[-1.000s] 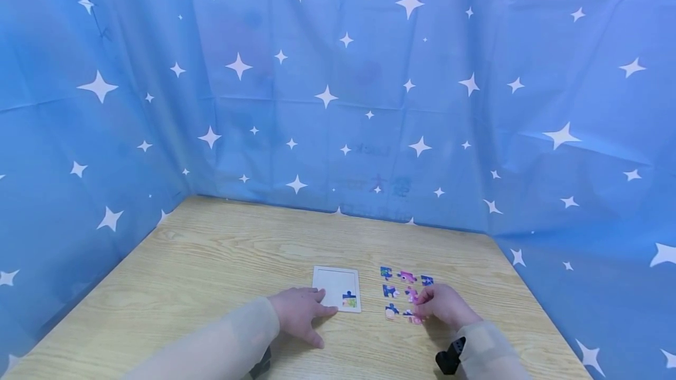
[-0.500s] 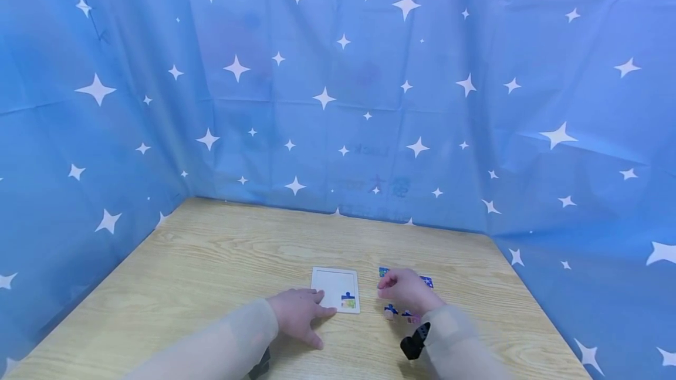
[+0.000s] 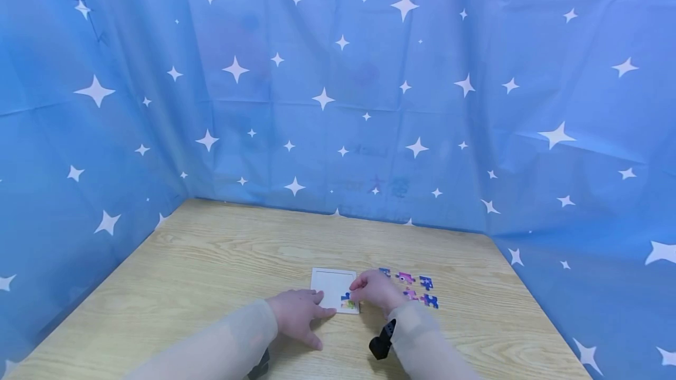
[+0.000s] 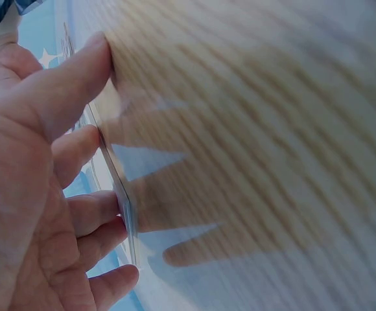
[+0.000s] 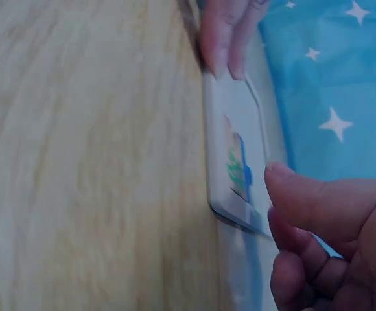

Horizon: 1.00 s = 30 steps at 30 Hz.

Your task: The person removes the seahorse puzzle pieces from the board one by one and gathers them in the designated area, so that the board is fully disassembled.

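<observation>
A square white puzzle tray [image 3: 326, 277] lies on the table, one jigsaw piece [image 3: 347, 304] in its lower right corner. My left hand [image 3: 298, 314], fingers spread, rests against the tray's left and near edges; in the left wrist view its fingertips touch the tray edge. Over the tray's right side is my right hand [image 3: 375, 290]; in the right wrist view its thumb [image 5: 317, 201] and index finger come together, the others curled. I cannot tell whether a piece is between them. The seated piece [image 5: 236, 168] shows green and blue beside these fingertips.
Loose jigsaw pieces lie right of the tray, among them a pink piece [image 3: 405, 278] with an eye and dark blue ones [image 3: 430, 301]. My right hand and sleeve [image 3: 422, 333] hide part of that group. A blue starred curtain [image 3: 327, 133] borders the wooden table [image 3: 222, 239].
My right hand has moved left from the loose pieces to the tray's right side, uncovering a dark blue piece at the right. The left hand and tray stay in place.
</observation>
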Tool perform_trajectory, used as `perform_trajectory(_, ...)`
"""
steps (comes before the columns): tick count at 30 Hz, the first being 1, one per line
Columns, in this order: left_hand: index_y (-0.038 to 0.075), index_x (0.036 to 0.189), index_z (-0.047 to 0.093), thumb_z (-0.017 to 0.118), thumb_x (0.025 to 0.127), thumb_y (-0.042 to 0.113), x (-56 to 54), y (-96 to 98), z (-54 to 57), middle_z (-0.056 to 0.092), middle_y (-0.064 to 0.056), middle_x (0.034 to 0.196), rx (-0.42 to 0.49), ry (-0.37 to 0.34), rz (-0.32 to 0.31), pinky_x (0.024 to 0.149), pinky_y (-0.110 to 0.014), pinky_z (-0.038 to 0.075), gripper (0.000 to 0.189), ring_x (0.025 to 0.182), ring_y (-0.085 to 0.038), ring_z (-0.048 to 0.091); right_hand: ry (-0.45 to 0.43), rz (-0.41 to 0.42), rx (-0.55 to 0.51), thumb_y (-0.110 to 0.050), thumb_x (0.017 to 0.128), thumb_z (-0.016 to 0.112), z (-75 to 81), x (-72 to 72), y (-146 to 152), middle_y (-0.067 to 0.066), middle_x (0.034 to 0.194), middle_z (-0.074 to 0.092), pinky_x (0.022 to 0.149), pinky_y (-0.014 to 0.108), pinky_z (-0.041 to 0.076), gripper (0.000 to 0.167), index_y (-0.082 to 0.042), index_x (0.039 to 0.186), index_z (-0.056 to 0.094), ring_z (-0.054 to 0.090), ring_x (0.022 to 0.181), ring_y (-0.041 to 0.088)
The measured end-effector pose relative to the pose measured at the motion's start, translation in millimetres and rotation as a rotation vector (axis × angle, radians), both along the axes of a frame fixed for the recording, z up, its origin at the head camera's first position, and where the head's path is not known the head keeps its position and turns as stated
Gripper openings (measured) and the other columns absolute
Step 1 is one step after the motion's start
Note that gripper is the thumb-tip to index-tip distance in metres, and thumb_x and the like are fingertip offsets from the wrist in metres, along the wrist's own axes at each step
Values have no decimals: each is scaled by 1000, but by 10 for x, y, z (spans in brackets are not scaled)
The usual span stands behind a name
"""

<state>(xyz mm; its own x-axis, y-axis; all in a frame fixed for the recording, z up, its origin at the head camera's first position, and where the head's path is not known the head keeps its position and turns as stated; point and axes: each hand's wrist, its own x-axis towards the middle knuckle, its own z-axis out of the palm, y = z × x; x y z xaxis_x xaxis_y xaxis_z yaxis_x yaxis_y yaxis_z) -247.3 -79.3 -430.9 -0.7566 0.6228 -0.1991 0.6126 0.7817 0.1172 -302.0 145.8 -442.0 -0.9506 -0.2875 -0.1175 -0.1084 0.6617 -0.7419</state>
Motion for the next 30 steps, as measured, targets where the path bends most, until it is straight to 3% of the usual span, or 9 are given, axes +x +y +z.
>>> perform_trajectory(11,36,139,51,67,78,62,11,7,12,45,-11,146,4,17,-15,107,-43,38,68,134,-28,42,65,43,79,-9,74,82,-94,-29,-101,-1,81,60,68,32,45,19,-7,86,68,53,75,15)
perform_trajectory(18,35,137,54,67,78,61,-2,25,21,49,-12,142,2,34,-19,105,-42,40,66,130,-28,46,68,29,99,-8,74,81,-93,-13,-130,0,81,60,67,32,45,18,-7,86,67,53,75,16)
perform_trajectory(23,34,136,55,65,80,62,-44,53,-13,51,-11,140,18,73,-56,105,-39,40,64,127,-28,50,67,18,99,-7,75,81,-66,21,-159,1,80,59,66,32,44,18,-6,87,67,52,73,17)
perform_trajectory(30,37,141,48,62,82,63,-87,137,-55,42,-11,148,39,31,-65,109,-42,35,65,132,-33,43,58,15,94,-6,77,79,-62,38,-143,2,78,57,62,29,43,16,-5,87,66,51,70,17)
